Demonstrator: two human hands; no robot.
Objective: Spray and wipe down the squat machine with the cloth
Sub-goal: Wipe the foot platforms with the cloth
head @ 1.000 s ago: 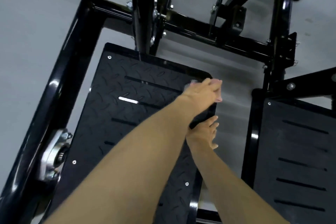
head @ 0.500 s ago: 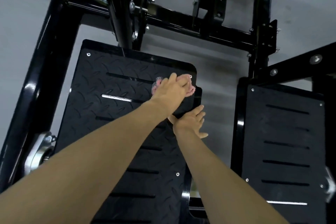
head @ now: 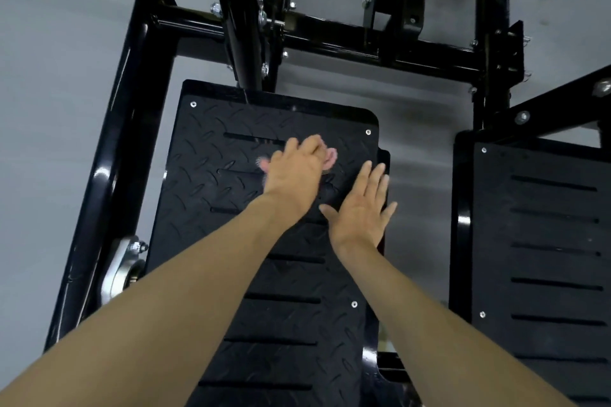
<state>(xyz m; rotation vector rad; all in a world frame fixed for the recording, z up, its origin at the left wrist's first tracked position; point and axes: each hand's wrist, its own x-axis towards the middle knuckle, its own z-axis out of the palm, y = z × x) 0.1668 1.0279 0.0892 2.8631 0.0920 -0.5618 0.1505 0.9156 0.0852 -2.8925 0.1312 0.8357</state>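
Note:
The squat machine's left footplate (head: pixel 211 241) is black with a diamond tread and slots. My left hand (head: pixel 294 172) grips a pink cloth (head: pixel 331 155) and presses it on the upper middle of this plate; the cloth shows only at the edges of my hand and is blurred. My right hand (head: pixel 362 208) lies flat on the plate near its right edge, fingers straight and spread, holding nothing. No spray bottle is in view.
A second black footplate (head: pixel 545 235) sits to the right across a gap. Black frame tubes (head: pixel 122 149) run along the left side and across the top (head: pixel 347 46). A silver bearing mount (head: pixel 124 269) is at the lower left. Grey floor lies around the machine.
My left hand has slid the cloth leftward from the plate's upper right corner toward its middle. My right hand has moved from the plate's right edge to lie flat on it.

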